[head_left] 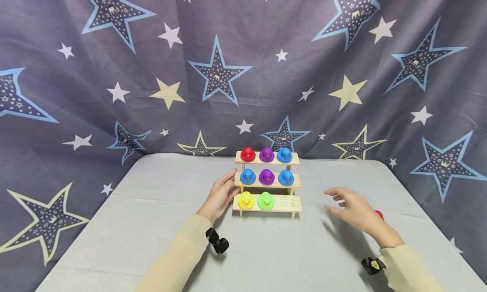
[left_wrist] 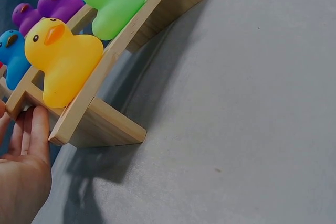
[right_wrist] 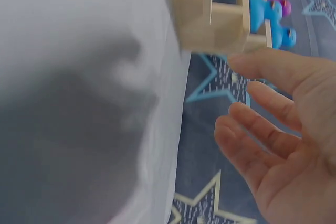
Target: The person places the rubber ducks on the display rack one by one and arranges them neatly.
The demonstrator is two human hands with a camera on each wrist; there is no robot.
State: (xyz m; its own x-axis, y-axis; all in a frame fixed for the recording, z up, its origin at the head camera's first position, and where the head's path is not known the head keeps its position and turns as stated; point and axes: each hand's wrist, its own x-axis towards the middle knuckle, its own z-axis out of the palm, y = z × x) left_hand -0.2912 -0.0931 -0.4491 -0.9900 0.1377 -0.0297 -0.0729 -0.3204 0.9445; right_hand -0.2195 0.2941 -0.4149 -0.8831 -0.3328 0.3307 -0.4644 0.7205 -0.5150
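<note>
A three-tier wooden stand (head_left: 283, 204) carries rubber ducks. On its lowest shelf sit a yellow duck (head_left: 246, 201) at the left and a green duck (head_left: 266, 201) in the middle. Blue, purple (head_left: 266, 177) and blue ducks line the middle shelf; red (head_left: 248, 154), purple and blue ones the top. My left hand (head_left: 219, 197) grips the stand's left end, fingers under the wood in the left wrist view and the thumb mostly cut off by the frame. To the right of the stand, my right hand (head_left: 354, 209) hovers with fingers loosely bent and nothing in them.
A small red object (head_left: 379, 214) lies on the table behind my right hand, mostly hidden by it. Grey cloth (head_left: 160, 178) covers the table. A star-patterned curtain (head_left: 243, 110) hangs behind and along both sides.
</note>
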